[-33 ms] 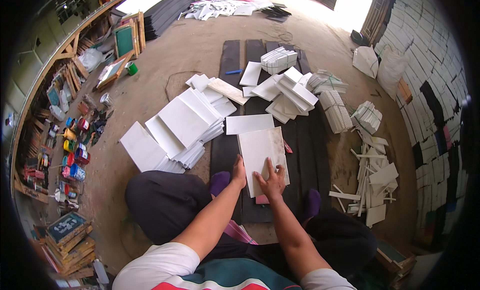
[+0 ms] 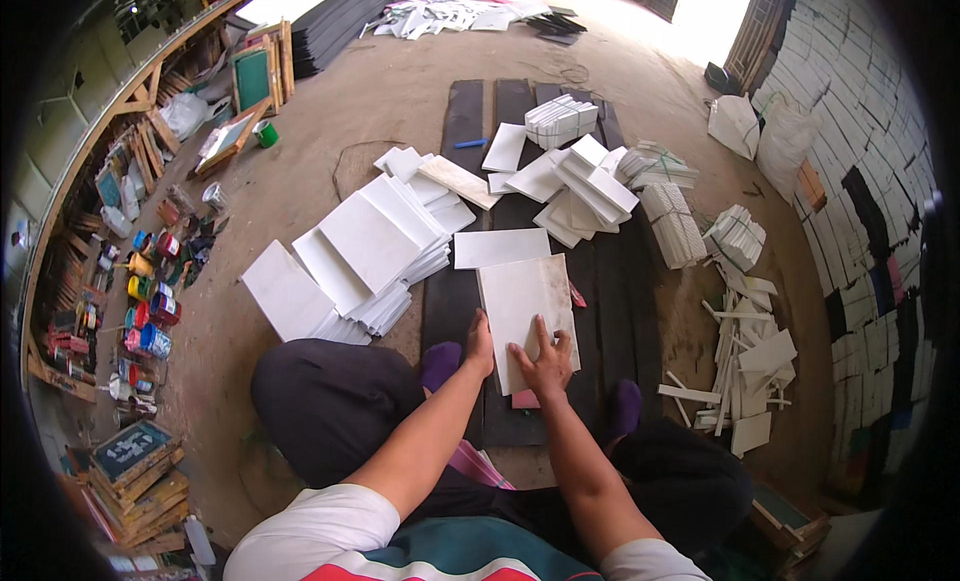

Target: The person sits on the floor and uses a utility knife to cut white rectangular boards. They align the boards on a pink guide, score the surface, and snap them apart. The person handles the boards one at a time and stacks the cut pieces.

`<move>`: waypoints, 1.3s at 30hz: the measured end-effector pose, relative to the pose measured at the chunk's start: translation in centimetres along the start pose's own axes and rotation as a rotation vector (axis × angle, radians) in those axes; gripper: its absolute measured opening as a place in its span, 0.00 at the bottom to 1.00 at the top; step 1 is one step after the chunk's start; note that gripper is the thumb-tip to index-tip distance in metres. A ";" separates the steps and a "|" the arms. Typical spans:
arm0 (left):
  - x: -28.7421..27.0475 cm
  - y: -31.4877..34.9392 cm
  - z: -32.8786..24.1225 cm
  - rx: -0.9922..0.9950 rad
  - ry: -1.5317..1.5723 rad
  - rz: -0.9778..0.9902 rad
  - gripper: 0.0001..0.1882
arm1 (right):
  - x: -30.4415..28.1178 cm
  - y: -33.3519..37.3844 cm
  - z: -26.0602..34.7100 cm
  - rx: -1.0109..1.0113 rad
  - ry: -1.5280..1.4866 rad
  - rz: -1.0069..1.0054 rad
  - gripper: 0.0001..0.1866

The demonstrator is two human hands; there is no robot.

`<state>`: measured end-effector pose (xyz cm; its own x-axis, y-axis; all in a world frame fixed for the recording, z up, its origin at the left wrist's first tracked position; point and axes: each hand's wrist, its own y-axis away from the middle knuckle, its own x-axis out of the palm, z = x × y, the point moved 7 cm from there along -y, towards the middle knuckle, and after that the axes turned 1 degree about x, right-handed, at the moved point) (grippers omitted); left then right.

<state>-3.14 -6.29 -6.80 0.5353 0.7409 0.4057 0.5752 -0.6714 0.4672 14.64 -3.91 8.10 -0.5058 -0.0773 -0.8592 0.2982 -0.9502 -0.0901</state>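
A rectangular white board [image 2: 522, 291] with brown stains along its right side lies before me over dark planks [image 2: 610, 311]. My left hand [image 2: 481, 346] grips its left edge, the thumb side up against it and the other fingers mostly hidden. On the board's lower right part rests my right hand [image 2: 545, 363], fingers spread flat over the surface. Just beyond sits another white board [image 2: 500, 248], set crosswise. Something red [image 2: 577, 294] pokes out at the right edge, and a pinkish-red block [image 2: 524, 400] shows under the near end.
Left of the planks lean stacked white boards [image 2: 372, 243]. Further off are loose white pieces [image 2: 585, 186], a tied bundle [image 2: 560, 121] and a blue pen-like object [image 2: 470, 144]. White offcuts [image 2: 745, 361] lie to the right. Paint cans [image 2: 155, 341] line the left side.
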 end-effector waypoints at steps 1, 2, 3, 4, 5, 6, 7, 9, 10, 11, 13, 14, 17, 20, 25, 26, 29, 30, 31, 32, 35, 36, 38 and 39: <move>1.2 0.9 -0.3 -0.009 -0.016 -0.003 0.36 | -0.1 -0.1 -1.0 0.020 0.014 -0.007 0.47; 1.4 1.5 -0.8 -0.008 -0.038 -0.016 0.36 | 0.0 -0.1 -1.1 0.022 0.017 -0.014 0.47; 2.1 2.0 -1.5 0.026 -0.009 0.038 0.37 | 0.1 -0.1 -1.2 0.024 0.019 -0.022 0.47; 2.6 2.8 -2.1 0.015 -0.009 0.031 0.37 | 0.1 -0.1 -1.5 0.033 0.023 -0.032 0.47; 3.6 4.1 -2.9 -0.002 -0.009 0.027 0.37 | 0.0 0.1 -1.9 0.056 0.032 -0.021 0.47; 5.2 4.4 -4.5 -0.004 -0.007 0.034 0.37 | -0.3 -1.0 -1.9 0.048 0.034 -0.041 0.47; 4.9 4.9 -5.5 0.022 -0.043 0.004 0.37 | -0.1 -1.0 -1.4 0.037 0.025 -0.039 0.47; 3.4 2.9 -4.5 0.038 -0.020 0.013 0.37 | 0.3 -1.0 -0.6 0.019 0.007 -0.041 0.47; 3.6 2.7 -4.3 0.037 -0.006 0.026 0.37 | 0.3 -1.1 -0.8 0.016 0.005 -0.045 0.47; 3.8 2.6 -3.9 0.026 0.007 0.037 0.37 | 0.3 -1.1 -1.0 0.015 0.005 -0.051 0.47; 4.6 2.7 -3.0 -0.003 0.035 0.063 0.37 | 0.3 -1.1 -1.9 0.021 0.018 -0.063 0.46; 3.8 1.8 -2.4 0.019 0.045 0.056 0.38 | 0.5 -1.1 -1.4 0.013 0.010 -0.065 0.46; 2.5 -0.1 -0.8 0.052 0.046 0.055 0.37 | 0.9 -1.2 -1.2 0.011 -0.029 -0.033 0.47; 2.2 -1.0 0.7 0.031 0.010 0.075 0.37 | 1.0 -1.2 -1.4 0.021 -0.009 0.003 0.47; 0.0 -2.3 1.7 0.028 0.016 0.029 0.38 | 1.8 -0.9 -0.3 0.026 0.042 0.047 0.47; 0.1 -2.1 1.8 0.010 0.048 0.057 0.39 | 1.8 -0.8 -0.4 0.021 0.064 0.034 0.47; 1.1 -0.8 0.7 -0.032 0.192 0.159 0.36 | 1.8 -0.7 -0.6 0.019 0.058 0.043 0.46; 1.5 -0.2 0.1 0.004 0.091 0.143 0.35 | 1.8 -0.6 -0.7 0.021 0.061 0.044 0.46; 2.3 1.0 -0.7 0.034 -0.010 0.130 0.33 | 1.6 -0.5 -1.0 0.035 0.054 0.043 0.46; 2.8 1.8 -1.7 0.071 -0.111 0.114 0.32 | 1.5 -0.5 -1.0 0.042 0.042 0.042 0.46; 2.6 2.9 -3.8 0.073 -0.124 0.019 0.26 | 0.9 -0.7 0.2 0.036 0.080 0.068 0.42; 2.3 2.7 -4.1 0.092 -0.114 0.011 0.26 | 0.8 -0.9 0.6 0.030 0.107 0.081 0.40; 2.3 2.1 -4.8 0.133 -0.091 0.001 0.26 | 0.9 -1.9 0.3 -0.082 0.165 -0.040 0.34; 2.8 1.9 -5.0 0.116 -0.055 0.021 0.26 | 0.8 -2.3 -0.5 -0.135 0.199 -0.100 0.31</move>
<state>-3.69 -5.41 -0.89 0.5791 0.7267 0.3694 0.6298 -0.6866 0.3634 13.96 -1.63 7.32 -0.3730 0.0890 -0.9236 0.3667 -0.9002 -0.2348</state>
